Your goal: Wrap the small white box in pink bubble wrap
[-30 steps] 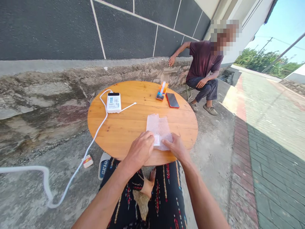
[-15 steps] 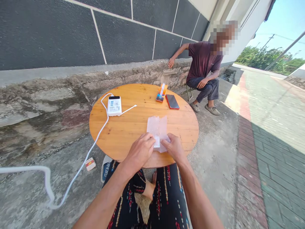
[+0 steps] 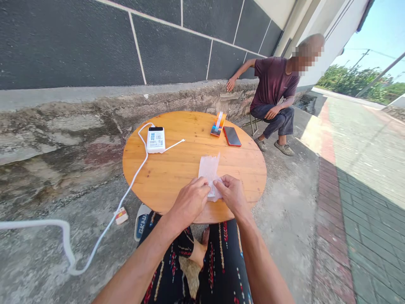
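Note:
On the near part of the round wooden table (image 3: 171, 177) lies a sheet of translucent bubble wrap (image 3: 208, 166), with a small flat white item (image 3: 211, 192) on its lower part. My left hand (image 3: 192, 198) has its fingers curled and pressed together at the left side of the wrap, against the white item. With thumb and fingers pinched, my right hand (image 3: 232, 193) grips the right flap of the wrap, which is lifted and folded inward over the item. My fingers partly cover the item, so its kind cannot be made out.
A white power bank (image 3: 156, 141) with a cable stands at the table's left. An orange tape dispenser (image 3: 218, 123) and a red-edged phone (image 3: 232, 136) lie at the far right. Another person (image 3: 274, 84) sits beyond, by the wall. A small box (image 3: 121, 215) is on the ground.
My right hand has brought the right flap of the bubble wrap leftward, over the white item. My left hand stays by the item. The whole view has shifted slightly.

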{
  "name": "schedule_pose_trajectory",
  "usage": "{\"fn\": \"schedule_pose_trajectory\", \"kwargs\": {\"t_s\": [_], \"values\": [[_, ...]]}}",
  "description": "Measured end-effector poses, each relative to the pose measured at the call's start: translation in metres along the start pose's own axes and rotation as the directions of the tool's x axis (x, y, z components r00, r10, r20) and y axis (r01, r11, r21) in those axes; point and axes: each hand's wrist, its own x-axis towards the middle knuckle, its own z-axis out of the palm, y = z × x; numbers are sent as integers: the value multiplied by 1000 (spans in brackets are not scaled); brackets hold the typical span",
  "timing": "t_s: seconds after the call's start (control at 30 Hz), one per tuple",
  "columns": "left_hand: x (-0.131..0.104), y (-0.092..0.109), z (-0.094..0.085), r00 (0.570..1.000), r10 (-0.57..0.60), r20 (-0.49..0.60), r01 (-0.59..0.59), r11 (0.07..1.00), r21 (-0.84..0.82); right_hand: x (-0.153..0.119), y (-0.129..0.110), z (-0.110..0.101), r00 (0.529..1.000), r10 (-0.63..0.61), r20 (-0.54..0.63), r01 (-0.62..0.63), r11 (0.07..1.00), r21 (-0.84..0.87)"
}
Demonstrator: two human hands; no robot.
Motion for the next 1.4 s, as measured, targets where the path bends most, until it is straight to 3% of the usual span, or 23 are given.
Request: {"fn": "schedule_pose_trajectory", "kwargs": {"t_s": [0.13,0.23,0.43,0.57,0.7,0.93,1.1,1.27,1.33,1.4], "values": [[0,0,0,1000,-1,-10,0,998,-56,-2,-12,7,996,-87,-29,79,973,-219],[-2,-2,4,999,7,-43,-12,994,-107,-8,-23,8,995,-104,10,102,954,-282],[-11,-5,13,988,-26,-153,-2,984,-180,-17,-29,-10,964,-118,237,150,981,-120],[-11,-8,13,983,-12,-185,-33,970,-240,-16,-21,-14,950,-101,295,124,990,-61],[-10,-11,14,974,-68,-215,2,956,-293,-16,-14,-8,953,-143,267,171,982,-84],[-17,-11,15,970,-26,-242,-61,936,-348,-17,-12,0,957,-226,183,269,925,-267],[-22,-10,11,955,-196,-224,60,864,-500,-20,-22,0,921,-275,275,376,810,-451],[-15,0,13,915,-365,-174,202,785,-585,-29,-41,5,938,-164,305,337,639,-692],[-10,4,19,871,-460,-172,274,746,-607,-30,-42,5,937,-162,311,340,634,-694],[-4,8,26,835,-520,-179,320,724,-611,-27,-39,2,921,-198,336,375,687,-623]]}}
